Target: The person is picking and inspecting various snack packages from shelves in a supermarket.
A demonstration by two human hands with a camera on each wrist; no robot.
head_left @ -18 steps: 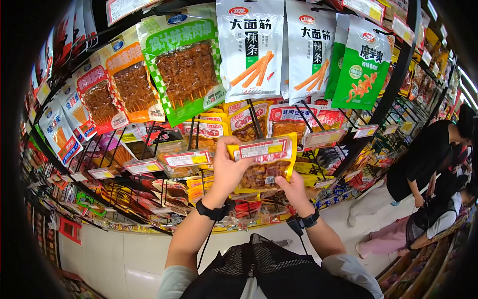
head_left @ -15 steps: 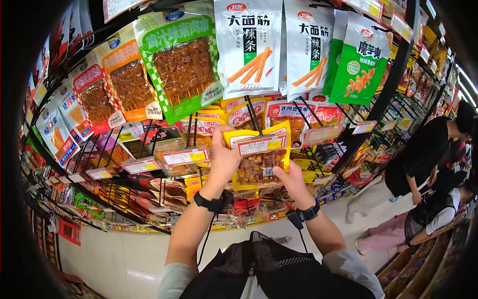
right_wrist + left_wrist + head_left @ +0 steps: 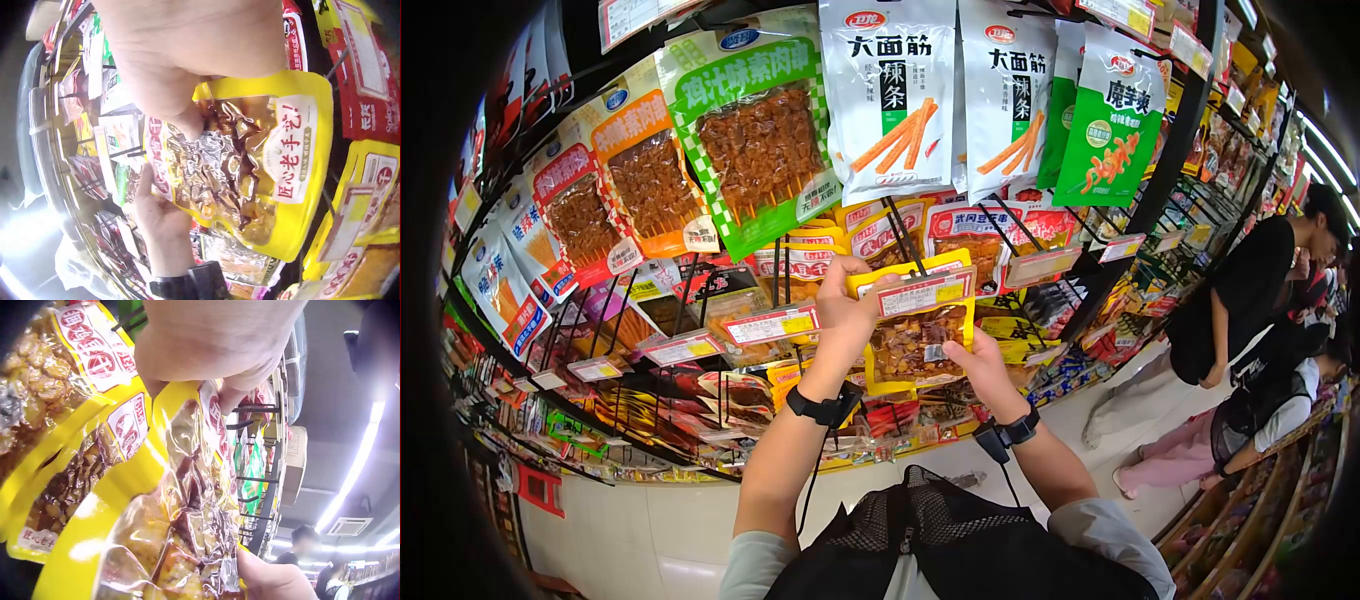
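Note:
A yellow-edged clear snack pack [image 3: 918, 345] is held in front of the hanging rack, its upper part behind a price tag [image 3: 925, 292]. The left hand [image 3: 847, 305] grips its upper left corner. On the lower right side, the right hand [image 3: 988, 372] pinches the edge, thumb on the front. In the left wrist view the pack [image 3: 187, 531] lies beside similar yellow packs [image 3: 75, 487], under the left hand [image 3: 212, 340]. The right wrist view has the right hand [image 3: 194, 50] with its thumb on the pack [image 3: 244, 169].
Large white packs [image 3: 890, 110] and green packs [image 3: 1112, 130] hang above. Metal hooks with price tags [image 3: 775, 325] stick out around the hands. Two people stand at the right, one in a black shirt [image 3: 1245, 285], beside a lower shelf [image 3: 1250, 500].
The pack and both hands have shifted slightly left in the head view, and the pack sits more upright behind the price tag. Both hands keep their hold.

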